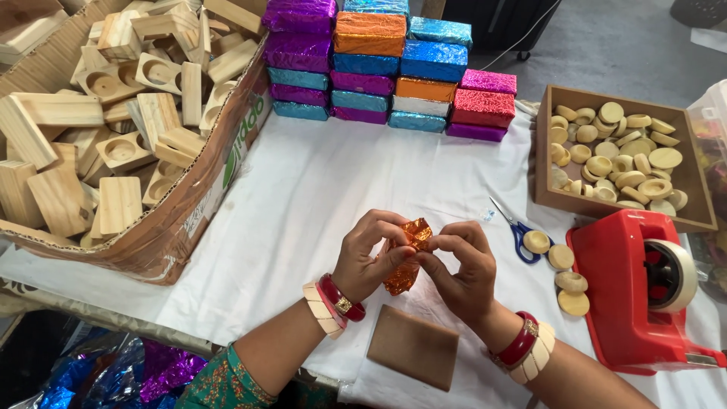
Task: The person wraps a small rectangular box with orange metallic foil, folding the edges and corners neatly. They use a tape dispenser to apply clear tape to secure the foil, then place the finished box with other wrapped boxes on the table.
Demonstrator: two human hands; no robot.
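Orange foil-wrapped piece point(405, 261), crinkled and shiny, pinched between both hands above the white cloth point(303, 197), near the front edge of the table. Left hand point(367, 254) closed on its left side, fingertips curled over the top; right hand point(462, 265) closed on its right side, thumb and forefinger squeezing the upper corner. Long axis roughly upright in the view, leaning slightly, top end pointing away towards the stacked blocks, lower end pointing back towards the wrists.

Just below the hands, a flat brown square block point(414, 347), lying on the cloth. At the far edge, a stack of foil-wrapped blocks point(386, 68) in purple, blue, orange and pink, brick-shaped, laid in rows. To the left, a cardboard box point(189, 204) with green lettering on its side, filled with pale wooden blocks point(113, 98). To the right, a shallow wooden tray point(700, 204) of round wooden discs point(621, 151), blue-handled scissors point(515, 227), four loose discs point(564, 273) and a red tape dispenser point(628, 295).
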